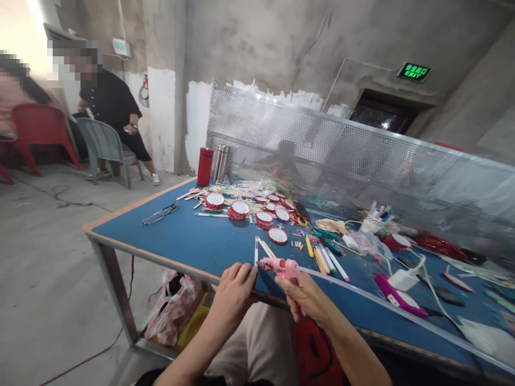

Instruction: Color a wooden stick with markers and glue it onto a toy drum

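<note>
My right hand [303, 295] is wrapped round a pink hot glue gun [290, 271], with its nozzle pointing left, close to the fingertips of my left hand [236, 284]. A long clear glue stick [346, 287] runs out of the gun's back toward the right. At the table's front edge my left hand is closed on the near end of a wooden craft stick [256, 247], which has a green mark near its far end. Beside it lie more pale sticks [266, 248]. Beyond my hands are several round, white-topped, red-rimmed pieces [277, 235], some of them stacked.
Markers [328, 260], scissors [332, 242], a cup of pens [372, 221] and a magenta power strip [396, 297] with cables lie to the right. Glasses [161, 213] and a red flask [205, 166] are at the left. A perforated metal screen [322, 145] borders the back. Another person [115, 99] stands beyond.
</note>
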`<state>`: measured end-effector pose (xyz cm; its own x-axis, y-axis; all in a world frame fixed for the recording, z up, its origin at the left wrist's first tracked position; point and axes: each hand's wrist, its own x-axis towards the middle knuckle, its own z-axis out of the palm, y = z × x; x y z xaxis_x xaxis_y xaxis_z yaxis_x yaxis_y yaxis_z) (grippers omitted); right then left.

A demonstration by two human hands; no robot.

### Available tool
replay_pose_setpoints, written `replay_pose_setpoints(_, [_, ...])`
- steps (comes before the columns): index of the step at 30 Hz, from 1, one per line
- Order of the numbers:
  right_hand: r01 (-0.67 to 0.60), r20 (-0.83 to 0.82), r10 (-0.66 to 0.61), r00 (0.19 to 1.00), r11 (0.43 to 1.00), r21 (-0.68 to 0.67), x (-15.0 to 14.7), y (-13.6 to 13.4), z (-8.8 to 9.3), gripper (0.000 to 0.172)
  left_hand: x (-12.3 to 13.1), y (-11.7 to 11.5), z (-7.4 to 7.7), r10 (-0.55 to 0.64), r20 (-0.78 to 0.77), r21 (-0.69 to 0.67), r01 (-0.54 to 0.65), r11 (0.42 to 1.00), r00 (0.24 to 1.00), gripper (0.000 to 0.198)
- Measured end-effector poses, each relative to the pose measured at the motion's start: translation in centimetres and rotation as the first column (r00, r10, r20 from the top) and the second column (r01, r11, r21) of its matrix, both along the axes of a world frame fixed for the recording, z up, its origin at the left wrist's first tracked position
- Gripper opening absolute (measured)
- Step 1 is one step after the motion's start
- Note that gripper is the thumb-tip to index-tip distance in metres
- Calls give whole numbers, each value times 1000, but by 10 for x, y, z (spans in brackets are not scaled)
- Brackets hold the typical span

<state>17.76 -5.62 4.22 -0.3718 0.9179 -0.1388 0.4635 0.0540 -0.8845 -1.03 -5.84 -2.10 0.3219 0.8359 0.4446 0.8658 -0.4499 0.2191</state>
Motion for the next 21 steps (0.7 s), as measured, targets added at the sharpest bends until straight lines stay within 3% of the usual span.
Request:
replay_pose_setpoints(11, [42, -2, -42, 999, 997, 65, -5, 6, -3, 61, 0, 3, -5, -13, 17, 14, 13, 1000, 1000, 59])
replay_pose_setpoints(21, [69, 24, -70, 997, 997, 46, -6, 12, -8, 64, 0, 2, -4, -8, 17, 6, 8, 1000, 1000, 55])
